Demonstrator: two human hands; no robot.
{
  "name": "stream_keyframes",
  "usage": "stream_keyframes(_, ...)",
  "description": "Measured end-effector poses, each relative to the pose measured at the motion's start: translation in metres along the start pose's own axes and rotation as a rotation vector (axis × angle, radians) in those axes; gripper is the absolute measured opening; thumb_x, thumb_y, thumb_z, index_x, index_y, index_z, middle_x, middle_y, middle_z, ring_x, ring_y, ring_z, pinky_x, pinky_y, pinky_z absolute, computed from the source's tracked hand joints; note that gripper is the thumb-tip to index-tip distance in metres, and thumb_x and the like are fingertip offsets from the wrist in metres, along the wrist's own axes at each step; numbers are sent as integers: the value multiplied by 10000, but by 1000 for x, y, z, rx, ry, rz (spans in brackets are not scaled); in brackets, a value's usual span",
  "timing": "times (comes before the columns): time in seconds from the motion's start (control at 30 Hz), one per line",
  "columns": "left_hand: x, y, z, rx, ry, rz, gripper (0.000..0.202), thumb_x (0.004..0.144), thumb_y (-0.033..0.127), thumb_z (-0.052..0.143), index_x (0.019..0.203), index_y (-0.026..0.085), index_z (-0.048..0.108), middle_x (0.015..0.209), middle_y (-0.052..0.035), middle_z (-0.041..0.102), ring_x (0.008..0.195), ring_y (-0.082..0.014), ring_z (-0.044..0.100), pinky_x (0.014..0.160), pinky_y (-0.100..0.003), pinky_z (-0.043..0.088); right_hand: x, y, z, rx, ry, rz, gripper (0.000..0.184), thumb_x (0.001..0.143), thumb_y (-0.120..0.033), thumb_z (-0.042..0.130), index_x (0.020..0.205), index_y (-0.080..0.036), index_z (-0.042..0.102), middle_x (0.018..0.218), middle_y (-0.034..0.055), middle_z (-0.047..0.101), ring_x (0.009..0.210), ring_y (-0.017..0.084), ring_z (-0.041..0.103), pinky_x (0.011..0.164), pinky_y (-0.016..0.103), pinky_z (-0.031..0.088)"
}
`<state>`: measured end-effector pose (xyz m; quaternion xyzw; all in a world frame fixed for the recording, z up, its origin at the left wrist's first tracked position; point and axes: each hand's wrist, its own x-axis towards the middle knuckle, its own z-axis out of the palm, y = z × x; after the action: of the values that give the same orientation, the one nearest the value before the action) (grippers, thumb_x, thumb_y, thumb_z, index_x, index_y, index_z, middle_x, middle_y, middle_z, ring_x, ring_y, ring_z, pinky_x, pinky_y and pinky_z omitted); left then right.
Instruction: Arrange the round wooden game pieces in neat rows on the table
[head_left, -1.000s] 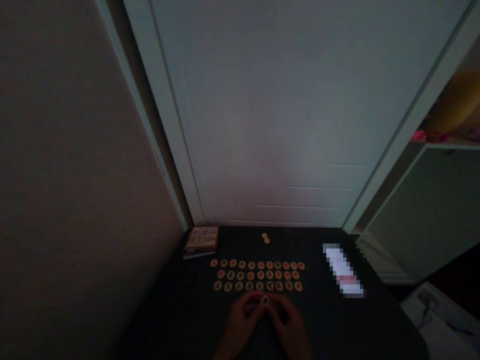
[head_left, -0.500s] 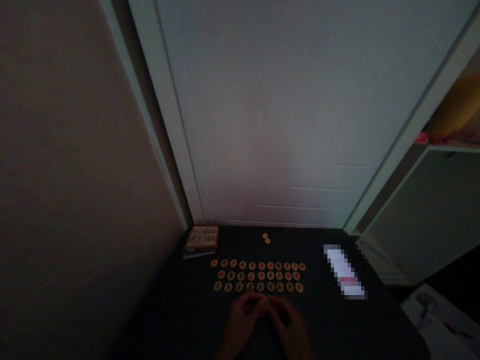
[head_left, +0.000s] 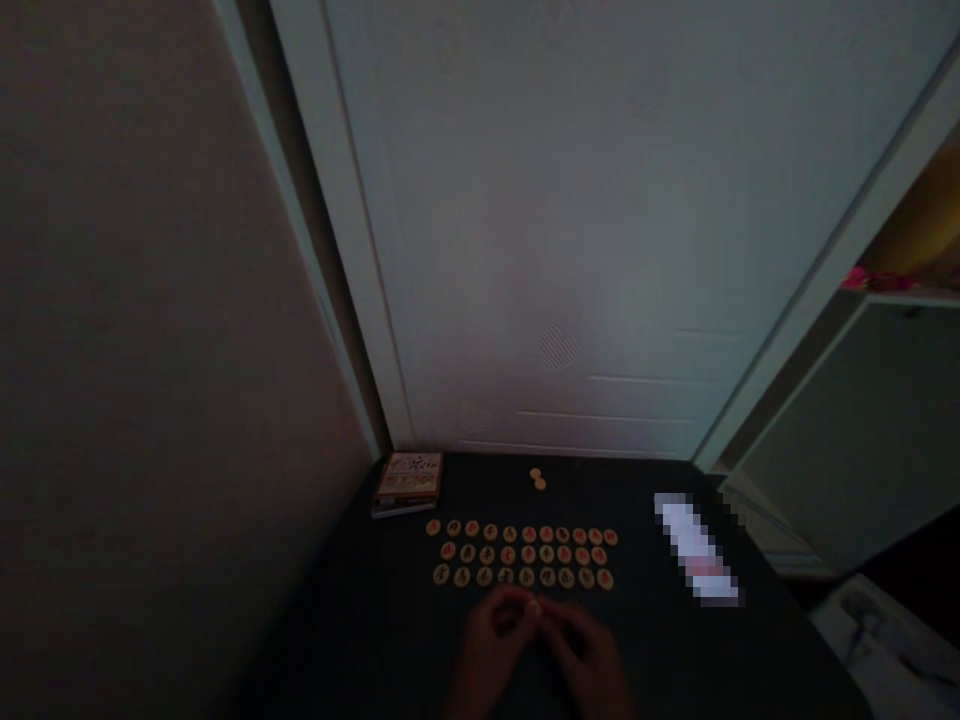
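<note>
My left hand (head_left: 495,640) and my right hand (head_left: 581,645) meet at the fingertips near the front of the dark table. Between them they pinch a small pale round Chinese chess piece (head_left: 533,606), mostly covered by the fingers. Just beyond the hands, several round wooden Chinese chess pieces (head_left: 528,554) lie flat in three rows, with red or dark characters facing up. Farther back, two pale pieces (head_left: 538,479) lie touching each other, with no characters visible on them.
A small box (head_left: 409,478) sits at the table's back left corner. A bright pixelated rectangular object (head_left: 694,550) lies on the right of the dark table (head_left: 360,620). A white panel (head_left: 600,250) rises behind the table, and a wall (head_left: 150,350) stands at the left.
The view has shifted a little, so everything sits slightly farther right. Both hands stay joined at the fingertips, and a bit more of the pinched piece shows. The rows look the same.
</note>
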<state>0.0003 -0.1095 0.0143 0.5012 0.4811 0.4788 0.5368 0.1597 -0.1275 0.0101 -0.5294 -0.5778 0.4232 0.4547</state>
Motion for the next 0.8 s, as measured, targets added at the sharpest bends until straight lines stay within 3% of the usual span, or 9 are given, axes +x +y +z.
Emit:
stream_keyframes(0.2,0,0,-3,-43,26,-10,288,803,441,752,915,175,764,886,-73,803,852,-242,744,774,-295,586,1,-1,-3,29,-53,5,405,867,-563,632,1083,-250,769,1080,80,781,1014,272,712,901,342,552)
stream_keyframes(0.4,-1,0,-1,-71,-46,-63,373,769,464,769,1012,181,779,1036,-107,802,951,-278,746,855,-348,592,3,2,-2,35,2,34,392,854,-559,650,1051,-243,771,1068,80,782,1012,282,706,931,366,529)
stream_keyframes(0.5,-1,3,-7,-50,-31,-64,397,745,469,782,1008,171,771,1023,-111,803,949,-284,750,854,-357,600,2,3,-1,20,11,45,398,854,-564,646,1043,-236,771,1051,81,785,1005,285,706,933,369,523)
stream_keyframes(0.6,3,14,-30,-3,92,-36,429,722,506,782,978,162,758,936,-101,813,904,-282,761,812,-355,616,1,4,-1,-21,52,71,413,848,-581,640,1010,-226,776,1008,83,791,975,290,712,900,369,533)
stream_keyframes(0.8,20,38,-108,231,386,-55,463,760,596,685,902,162,763,897,-100,818,908,-281,758,813,-366,607,-1,4,2,-58,71,77,431,833,-605,636,959,-218,778,959,81,792,936,292,718,846,356,546)
